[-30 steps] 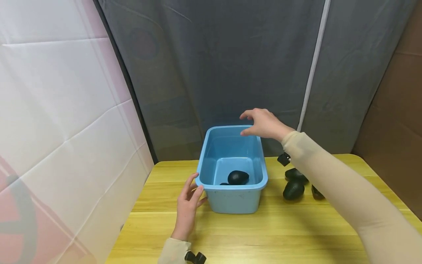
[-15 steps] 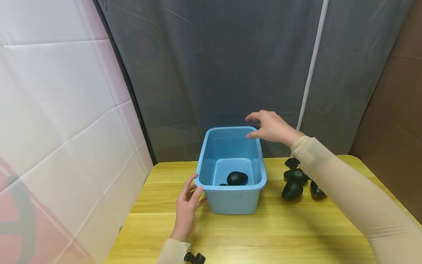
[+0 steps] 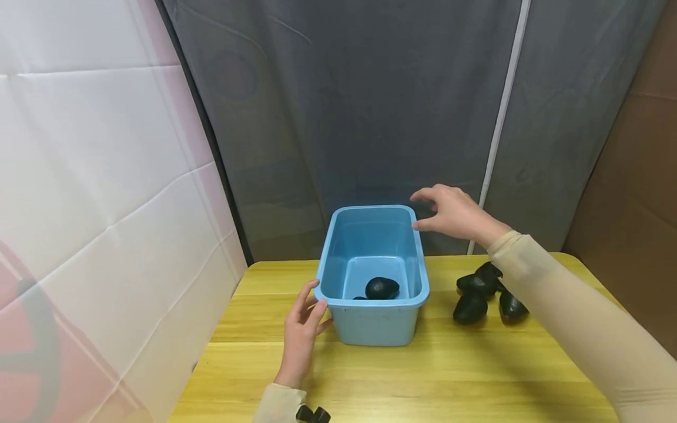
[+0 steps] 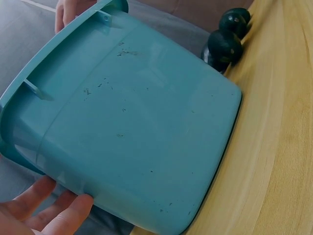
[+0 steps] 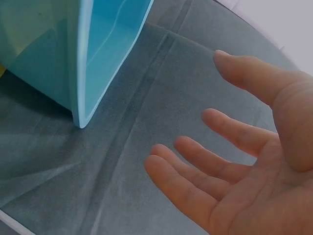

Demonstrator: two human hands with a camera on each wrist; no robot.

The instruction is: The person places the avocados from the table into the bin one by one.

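Blue bin [image 3: 372,320] long axis points away | left hand [image 3: 300,335] flat against corner | right hand [image 3: 455,214] spread, empty

Your yellow wooden table [image 3: 449,376] fills the lower half of the frame. On it, at the centre, stands the blue tub [image 3: 374,320]. To the right of the tub lies a cluster of dark avocados [image 3: 483,292] (touching one another). Your left hand [image 3: 301,338] rests on the tabletop, lower centre-left.

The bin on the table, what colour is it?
Light blue; the bin shows best in the head view.
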